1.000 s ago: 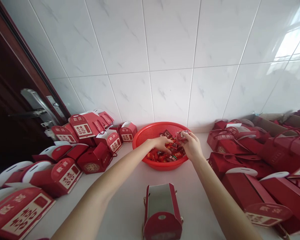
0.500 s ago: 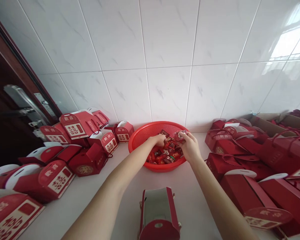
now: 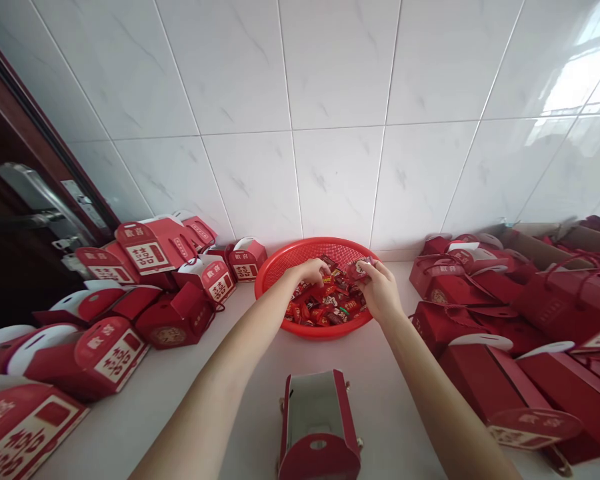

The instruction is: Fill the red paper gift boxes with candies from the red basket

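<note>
A red plastic basket [image 3: 275,267] with perforated sides holds many wrapped candies [image 3: 330,310], mostly red. Over its left half is my left hand [image 3: 313,272], fingers curled down just above the candies; what they pinch, if anything, is hidden. At the basket's right rim my right hand [image 3: 381,288] grips a red-and-white wrapped candy [image 3: 357,269] between thumb and fingers. In front of the basket, between my forearms, stands an open red gift box [image 3: 330,460] with a pale inside and cord at its sides.
Closed red gift boxes [image 3: 113,360] are stacked on the left of the white surface. More red boxes [image 3: 485,380] crowd the right side, with an open cardboard carton [image 3: 535,248] behind. A tiled wall [image 3: 335,180] rises behind the basket; a door handle [image 3: 45,193] is at far left.
My left hand has shifted slightly left and up from the candies. My right hand keeps its candy at the rim. The whole view has tilted a little.
</note>
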